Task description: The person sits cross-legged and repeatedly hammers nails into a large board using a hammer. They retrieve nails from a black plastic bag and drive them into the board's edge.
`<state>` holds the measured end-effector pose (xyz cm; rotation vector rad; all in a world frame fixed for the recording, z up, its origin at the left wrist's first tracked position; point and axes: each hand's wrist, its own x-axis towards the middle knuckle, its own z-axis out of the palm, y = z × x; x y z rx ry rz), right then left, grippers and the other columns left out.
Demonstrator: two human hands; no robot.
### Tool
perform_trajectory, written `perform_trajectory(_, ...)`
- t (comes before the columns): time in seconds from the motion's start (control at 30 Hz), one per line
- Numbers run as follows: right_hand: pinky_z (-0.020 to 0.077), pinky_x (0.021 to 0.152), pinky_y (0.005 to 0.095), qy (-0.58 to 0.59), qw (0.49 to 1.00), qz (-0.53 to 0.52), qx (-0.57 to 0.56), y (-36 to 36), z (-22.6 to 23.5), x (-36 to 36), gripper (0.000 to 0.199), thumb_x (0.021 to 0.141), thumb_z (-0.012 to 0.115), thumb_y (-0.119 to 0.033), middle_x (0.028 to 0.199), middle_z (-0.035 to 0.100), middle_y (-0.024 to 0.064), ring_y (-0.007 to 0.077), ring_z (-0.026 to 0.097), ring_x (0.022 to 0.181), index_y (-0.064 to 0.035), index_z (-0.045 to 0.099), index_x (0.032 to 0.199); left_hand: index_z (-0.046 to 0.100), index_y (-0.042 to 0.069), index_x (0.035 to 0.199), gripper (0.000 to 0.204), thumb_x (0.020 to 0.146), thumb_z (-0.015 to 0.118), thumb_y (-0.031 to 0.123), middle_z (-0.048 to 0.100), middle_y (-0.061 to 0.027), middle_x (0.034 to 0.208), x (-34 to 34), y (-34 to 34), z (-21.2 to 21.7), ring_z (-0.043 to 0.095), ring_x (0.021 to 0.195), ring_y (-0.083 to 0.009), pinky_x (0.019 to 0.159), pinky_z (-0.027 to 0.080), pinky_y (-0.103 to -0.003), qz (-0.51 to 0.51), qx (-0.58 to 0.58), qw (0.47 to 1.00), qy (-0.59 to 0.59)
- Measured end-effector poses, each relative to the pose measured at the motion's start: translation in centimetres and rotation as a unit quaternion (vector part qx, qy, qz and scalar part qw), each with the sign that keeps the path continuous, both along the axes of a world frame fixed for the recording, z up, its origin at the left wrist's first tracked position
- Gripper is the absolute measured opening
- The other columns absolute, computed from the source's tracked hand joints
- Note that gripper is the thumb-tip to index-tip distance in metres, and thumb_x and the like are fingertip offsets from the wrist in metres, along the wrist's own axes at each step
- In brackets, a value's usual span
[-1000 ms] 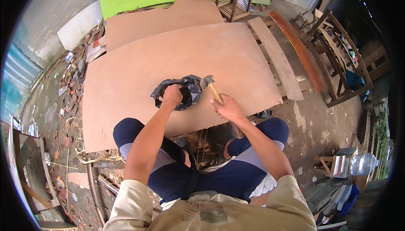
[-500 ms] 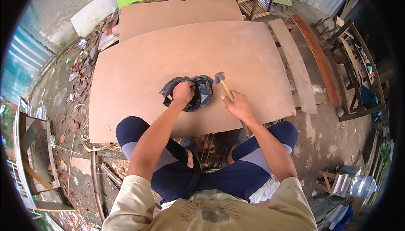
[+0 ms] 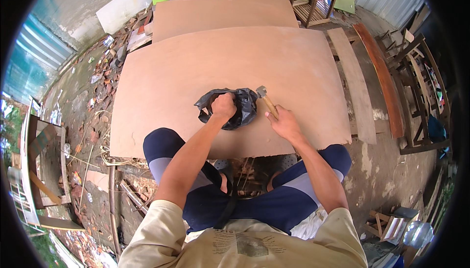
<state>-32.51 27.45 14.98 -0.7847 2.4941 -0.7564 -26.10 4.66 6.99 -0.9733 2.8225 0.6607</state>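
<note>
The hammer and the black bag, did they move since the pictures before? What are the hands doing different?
Hardly anything moved. The left hand stays dug into the black plastic bag, and the right hand keeps resting on the hammer, which lies flat on the plywood sheet in about the same spot. Nothing was picked up or let go. Only the camera shifted a little, so everything sits slightly differently in the picture.

The big plywood sheet [image 3: 196, 72] is looking smooth and matt, pale brown wood. The black bag [image 3: 242, 109] is showing as thin, crinkly plastic with a bit of gloss. The hammer [image 3: 267, 102] is sporting a dull metal head on a bare wooden handle.
</note>
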Motion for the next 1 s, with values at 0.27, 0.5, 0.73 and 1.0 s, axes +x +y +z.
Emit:
perform_trajectory(0.27,0.0491,0.075,0.0531,0.02,0.999,0.037,0.006,-0.8,-0.5,0.1,0.04,0.096,0.06,-0.036,0.081,0.066,0.0267,0.045,0.065,0.082,0.0038,0.06,0.1,0.075,0.013,0.1,0.023,0.081,0.064,0.007,0.072,-0.0196,0.104,0.2,0.9,0.6,0.069,0.101,-0.0351,0.086,0.056,-0.046,0.011,-0.025,1.0,-0.001)
perform_trajectory(0.5,0.0494,0.075,0.0532,0.036,0.997,0.059,0.031,-0.1,-0.6,0.2,0.041,0.096,0.06,-0.038,0.08,0.066,0.026,0.0448,0.065,0.082,0.0025,0.06,0.098,0.077,0.013,0.104,0.027,0.078,0.069,0.014,0.074,-0.0123,0.104,0.0,-0.7,0.1,0.07,0.1,-0.0307,0.091,0.056,-0.04,0.026,0.045,0.999,0.009)
perform_trajectory(0.73,0.0496,0.073,0.0532,0.036,0.998,0.054,0.02,0.1,-0.1,0.4,0.043,0.096,0.059,-0.041,0.078,0.066,0.0249,0.044,0.065,0.079,0.0021,0.06,0.096,0.077,0.007,0.102,0.026,0.078,0.071,0.016,0.075,-0.0152,0.101,0.1,-3.7,-1.0,0.071,0.097,-0.0298,0.088,0.055,-0.036,-0.055,0.143,0.985,0.077)
perform_trajectory(1.0,0.05,0.073,0.0523,0.037,0.998,0.05,0.024,0.2,-0.3,0.4,0.043,0.096,0.06,-0.042,0.077,0.066,0.0239,0.0432,0.066,0.078,0.0015,0.061,0.097,0.077,0.002,0.099,0.024,0.077,0.067,0.007,0.076,-0.0077,0.086,0.4,-4.2,1.0,0.07,0.074,-0.0164,0.065,0.055,-0.03,-0.037,0.223,0.971,0.072)
